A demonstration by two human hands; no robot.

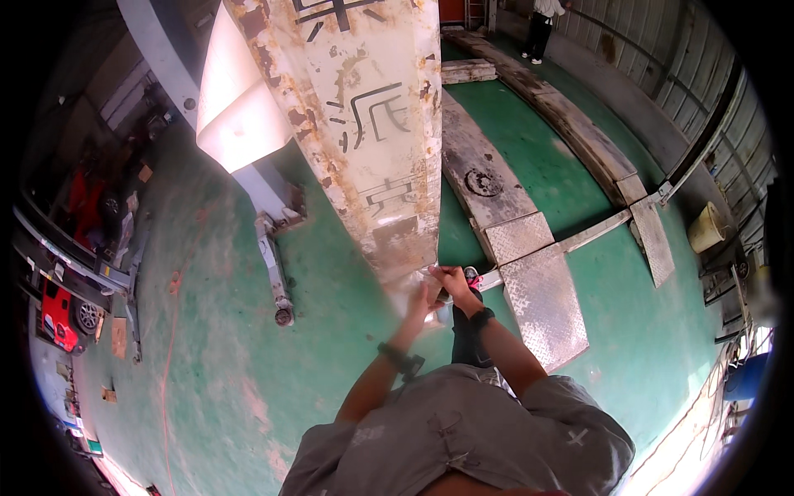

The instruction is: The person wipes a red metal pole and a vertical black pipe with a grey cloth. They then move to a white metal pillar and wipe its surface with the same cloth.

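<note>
In front of me rises a tall rusty white metal panel (376, 157) with dark painted characters, and both hands are at its lower end. My right hand (452, 285) has its fingers bent and pressed together at the panel's bottom right corner. What lies between those fingers is too small to make out. My left hand (420, 307) is just below and to the left, close to the right hand. Its fingers are partly hidden and smeared, next to a pale shiny patch (401, 289). A dark band sits on each wrist.
Left of the panel hangs a curled white sheet (240, 99) by a grey post (169, 50) with a lift arm (273, 273). Metal ramps (542, 306) lie right on the green floor (223, 355). A bucket (707, 229) stands far right; another person (542, 25) stands behind.
</note>
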